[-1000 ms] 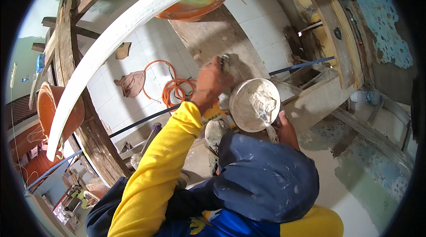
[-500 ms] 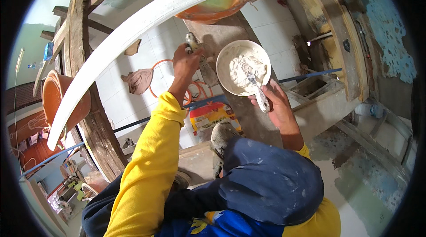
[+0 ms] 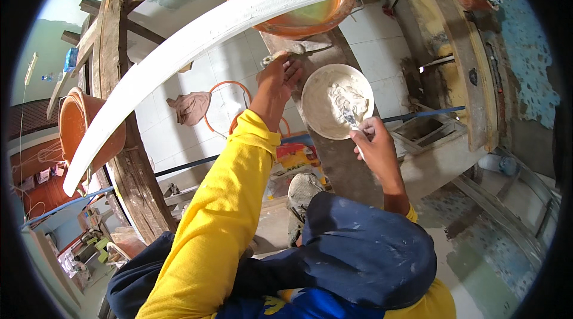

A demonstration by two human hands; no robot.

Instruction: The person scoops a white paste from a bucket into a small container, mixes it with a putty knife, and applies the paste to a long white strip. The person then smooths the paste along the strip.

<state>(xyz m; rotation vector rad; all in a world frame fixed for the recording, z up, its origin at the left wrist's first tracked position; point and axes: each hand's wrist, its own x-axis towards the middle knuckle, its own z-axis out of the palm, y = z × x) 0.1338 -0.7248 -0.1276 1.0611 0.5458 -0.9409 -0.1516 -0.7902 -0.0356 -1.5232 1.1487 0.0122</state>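
A pointed trowel [image 3: 311,46] lies on the plank just beyond my left hand [image 3: 279,81]. My left fingers are loosely bent and apart beside its handle; whether a fingertip still touches it is hard to tell. My right hand [image 3: 377,147] grips a putty knife [image 3: 351,120] by its handle, mostly hidden in my fingers. The knife's blade dips into white paste [image 3: 348,99] in a round, pale bowl [image 3: 317,117], which rests on the plank [image 3: 349,172].
An orange basin [image 3: 340,13] with cloudy liquid stands on the plank's far end. A long white curved strip [image 3: 239,17] crosses above. An orange bucket [image 3: 77,117] hangs by the wooden post [image 3: 134,163] at left. On the tiles far below lie a brown cloth [image 3: 191,108] and an orange hose [image 3: 218,85].
My left hand moved right, and the trowel swung from pointing toward me to lying pointed right. My right hand went from supporting the bowl's edge to gripping the putty knife.
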